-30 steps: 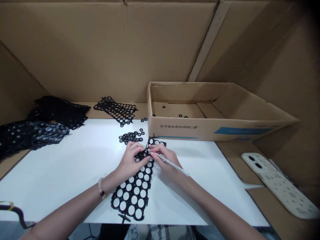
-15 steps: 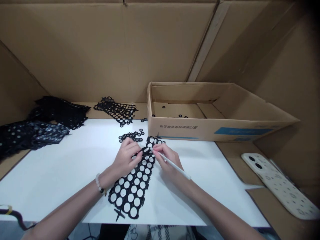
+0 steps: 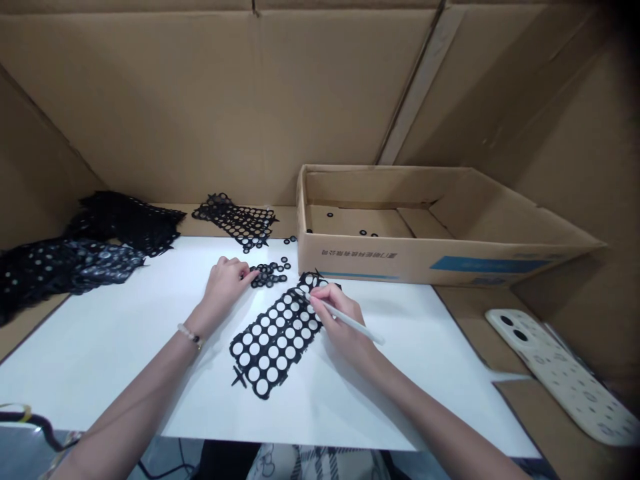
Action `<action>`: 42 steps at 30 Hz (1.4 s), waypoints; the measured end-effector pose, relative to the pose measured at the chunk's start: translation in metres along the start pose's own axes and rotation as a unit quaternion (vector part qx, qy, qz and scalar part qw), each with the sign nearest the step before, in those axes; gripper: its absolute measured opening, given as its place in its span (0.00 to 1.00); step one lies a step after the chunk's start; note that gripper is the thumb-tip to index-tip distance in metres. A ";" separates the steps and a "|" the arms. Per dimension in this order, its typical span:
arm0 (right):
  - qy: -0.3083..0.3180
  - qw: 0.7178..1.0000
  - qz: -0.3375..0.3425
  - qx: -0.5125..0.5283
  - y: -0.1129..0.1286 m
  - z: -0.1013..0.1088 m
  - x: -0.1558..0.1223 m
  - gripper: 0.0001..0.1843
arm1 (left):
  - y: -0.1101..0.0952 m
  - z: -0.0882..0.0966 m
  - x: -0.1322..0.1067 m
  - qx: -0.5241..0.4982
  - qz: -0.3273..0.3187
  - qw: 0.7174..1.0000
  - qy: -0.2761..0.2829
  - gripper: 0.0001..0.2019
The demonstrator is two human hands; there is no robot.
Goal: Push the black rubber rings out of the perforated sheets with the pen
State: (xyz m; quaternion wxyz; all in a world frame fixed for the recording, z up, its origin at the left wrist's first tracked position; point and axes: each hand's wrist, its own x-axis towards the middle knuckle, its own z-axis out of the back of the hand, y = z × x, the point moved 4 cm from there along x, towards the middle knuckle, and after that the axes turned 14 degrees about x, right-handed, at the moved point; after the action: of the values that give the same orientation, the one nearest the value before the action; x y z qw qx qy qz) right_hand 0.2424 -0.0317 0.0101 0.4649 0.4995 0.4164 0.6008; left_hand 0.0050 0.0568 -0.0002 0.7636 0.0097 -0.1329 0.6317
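Since a moment ago, the left hand [image 3: 225, 288] has let go of the black punched sheet [image 3: 274, 339] and moved away to the left of it, and the sheet now lies slanted, further from the near edge of the white board [image 3: 117, 380]. That left hand is half open with its fingers loosely curled, and I can see nothing in its grip. Its fingertips come down just beside a small heap of black rings [image 3: 267, 275], which lies ahead of the hand and to its right. A beaded bracelet [image 3: 189, 334] circles the wrist behind it.

The right hand [image 3: 341, 322] is closed around a white pen [image 3: 347, 321] as you'd hold it to write, with the tip at the sheet's far end. Its fingers [image 3: 320, 291] rest on that end of the sheet, which lies flat on the board between the two hands.

Beyond the left hand, a second black sheet [image 3: 234, 221] sits past the board's far edge, and further left are piles of more sheets [image 3: 120, 220]. Ahead of the right hand stands an open cardboard box [image 3: 400, 263] with a few black rings [image 3: 363, 233] on its bottom. Off to the right of that hand lies a cream panel with holes [image 3: 560, 363].
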 end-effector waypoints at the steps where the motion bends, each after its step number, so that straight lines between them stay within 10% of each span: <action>1: -0.004 1.000 -0.001 0.001 -0.001 0.000 0.000 0.09 | 0.001 0.002 0.000 0.000 0.009 1.000 -0.005 0.15; 6: -0.014 0.999 -0.008 0.039 -0.003 0.006 0.004 0.09 | -0.016 0.014 -0.009 -0.117 -0.015 0.991 -0.065 0.10; 10: 0.014 0.994 -0.001 0.112 -0.002 0.007 0.006 0.10 | -0.049 0.001 -0.023 -0.278 -0.111 0.953 0.046 0.22; 14: 0.032 0.991 0.020 0.129 0.001 0.004 0.007 0.08 | -0.067 -0.015 -0.035 -0.356 -0.096 0.918 0.146 0.12; 42: -0.046 0.994 0.090 0.044 0.008 0.007 0.000 0.04 | -0.067 -0.006 -0.041 -0.470 0.038 0.876 0.104 0.13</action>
State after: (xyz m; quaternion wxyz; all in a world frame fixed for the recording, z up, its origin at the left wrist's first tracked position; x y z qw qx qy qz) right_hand 0.2485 -0.0331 0.0195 0.4055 0.5815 0.3742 0.5979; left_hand 0.0642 0.0046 -0.0045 0.6631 -0.4207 -0.3343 0.5211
